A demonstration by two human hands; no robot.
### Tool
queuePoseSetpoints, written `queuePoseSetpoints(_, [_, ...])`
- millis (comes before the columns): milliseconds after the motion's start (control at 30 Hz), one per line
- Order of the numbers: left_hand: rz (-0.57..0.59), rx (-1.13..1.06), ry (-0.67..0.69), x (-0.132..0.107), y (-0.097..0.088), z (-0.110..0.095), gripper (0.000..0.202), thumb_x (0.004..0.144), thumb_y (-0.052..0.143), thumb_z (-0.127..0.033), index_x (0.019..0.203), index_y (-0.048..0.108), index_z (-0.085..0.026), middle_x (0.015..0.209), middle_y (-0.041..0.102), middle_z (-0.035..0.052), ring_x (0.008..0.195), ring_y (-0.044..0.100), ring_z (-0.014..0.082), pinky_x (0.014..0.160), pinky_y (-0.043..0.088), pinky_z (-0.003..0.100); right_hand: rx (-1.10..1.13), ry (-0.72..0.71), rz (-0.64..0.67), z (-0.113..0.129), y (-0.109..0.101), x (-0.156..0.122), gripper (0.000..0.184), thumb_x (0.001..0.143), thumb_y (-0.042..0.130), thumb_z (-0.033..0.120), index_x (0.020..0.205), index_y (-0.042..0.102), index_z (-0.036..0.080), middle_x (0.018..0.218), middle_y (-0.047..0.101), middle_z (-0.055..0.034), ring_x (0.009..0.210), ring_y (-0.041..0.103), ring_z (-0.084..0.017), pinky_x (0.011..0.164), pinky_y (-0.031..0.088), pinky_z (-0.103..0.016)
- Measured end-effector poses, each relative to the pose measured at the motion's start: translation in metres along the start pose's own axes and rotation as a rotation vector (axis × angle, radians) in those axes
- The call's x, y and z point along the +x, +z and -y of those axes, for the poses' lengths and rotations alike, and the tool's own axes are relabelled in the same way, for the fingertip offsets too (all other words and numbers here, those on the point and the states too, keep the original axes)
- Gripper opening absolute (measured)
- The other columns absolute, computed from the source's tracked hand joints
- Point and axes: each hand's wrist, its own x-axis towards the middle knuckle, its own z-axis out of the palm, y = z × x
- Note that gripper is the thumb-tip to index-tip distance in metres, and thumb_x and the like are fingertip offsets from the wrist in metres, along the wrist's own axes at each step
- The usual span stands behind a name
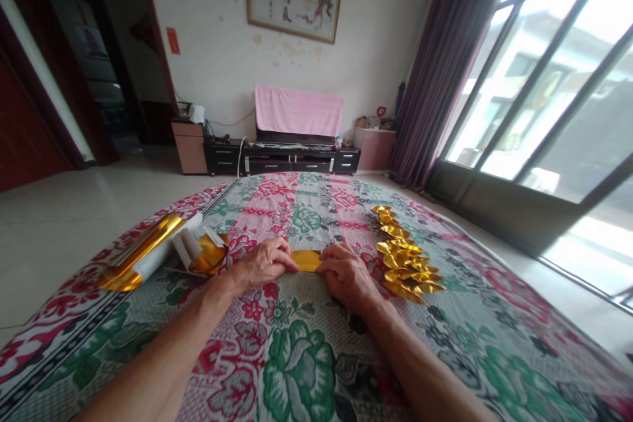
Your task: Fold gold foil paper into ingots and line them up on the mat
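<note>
A small folded strip of gold foil paper (306,261) lies flat on the flowered cloth between my two hands. My left hand (262,262) pinches its left end, fingers bent and pressed together. At the opposite end, my right hand (348,275) grips the strip with curled fingers. Just right of that hand runs a row of folded gold paper pieces (403,252), shaped like ingots and set close together. Left of my left hand lie curled sheets of gold paper (153,247), gold on one face and pale on the other.
The patterned cloth (299,376) covers the rounded surface under my hands. Beyond it stand a low black cabinet (289,163) and a screen draped with a pink towel (299,109). A purple curtain (445,66) and large windows (548,79) are on the right, a doorway on the left.
</note>
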Motion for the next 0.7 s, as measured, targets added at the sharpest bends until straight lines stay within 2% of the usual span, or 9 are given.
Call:
queuePoseSetpoints(133, [-0.005,0.013,-0.007,0.0,0.0,-0.001,0.029,0.073,0.051,-0.01,0.082,0.072,-0.028,0.089,0.055,-0.0019,0.081,0.053,0.0082,0.078,0.043,0.021,-0.021,0.013,-0.007,-0.001,0.0,-0.001,0.027,0.072,0.049,0.004,0.07,0.068,0.023,0.082,0.061,-0.0014,0.081,0.051,-0.014,0.075,0.043,-0.025])
queuePoseSetpoints(233, [-0.001,0.015,-0.003,0.001,0.0,0.001,0.029,0.073,0.05,-0.011,0.081,0.072,-0.029,0.091,0.055,-0.002,0.081,0.053,0.0088,0.077,0.043,0.021,-0.04,0.049,-0.082,0.0,-0.003,0.0,0.025,0.072,0.047,0.005,0.066,0.066,0.02,0.081,0.059,-0.0028,0.078,0.052,-0.014,0.074,0.043,-0.026])
queuePoseSetpoints(367, [0.021,0.009,0.004,0.002,-0.001,0.003,0.028,0.073,0.051,-0.012,0.08,0.072,-0.029,0.09,0.055,-0.0018,0.081,0.053,0.0091,0.078,0.043,0.021,-0.003,0.016,-0.151,0.008,-0.004,0.002,0.027,0.075,0.044,0.007,0.08,0.067,0.02,0.086,0.057,-0.0047,0.081,0.052,-0.015,0.074,0.043,-0.026])
queuePoseSetpoints(433, [0.02,0.008,0.006,0.003,-0.001,0.004,0.027,0.073,0.051,-0.013,0.079,0.072,-0.029,0.09,0.055,-0.002,0.081,0.053,0.0089,0.077,0.043,0.021,0.032,-0.034,-0.101,0.013,-0.004,0.004,0.029,0.075,0.044,0.007,0.086,0.067,0.021,0.086,0.057,-0.0045,0.081,0.053,-0.015,0.074,0.044,-0.026])
queuePoseSetpoints(567, [0.015,0.023,0.004,0.003,0.0,0.004,0.03,0.071,0.049,-0.009,0.079,0.072,-0.028,0.089,0.054,-0.0017,0.08,0.053,0.009,0.078,0.043,0.021,0.052,-0.117,0.081,0.019,-0.001,0.007,0.031,0.074,0.045,0.006,0.091,0.066,0.021,0.087,0.059,-0.0038,0.081,0.053,-0.014,0.077,0.044,-0.025])
queuePoseSetpoints(700, [-0.002,0.02,0.017,0.003,-0.001,0.002,0.025,0.074,0.049,-0.014,0.08,0.071,-0.024,0.087,0.056,-0.0001,0.081,0.053,0.0105,0.079,0.044,0.023,0.036,-0.125,0.136,0.016,0.003,0.008,0.03,0.075,0.045,0.006,0.091,0.067,0.02,0.088,0.059,-0.004,0.081,0.054,-0.014,0.079,0.043,-0.027])
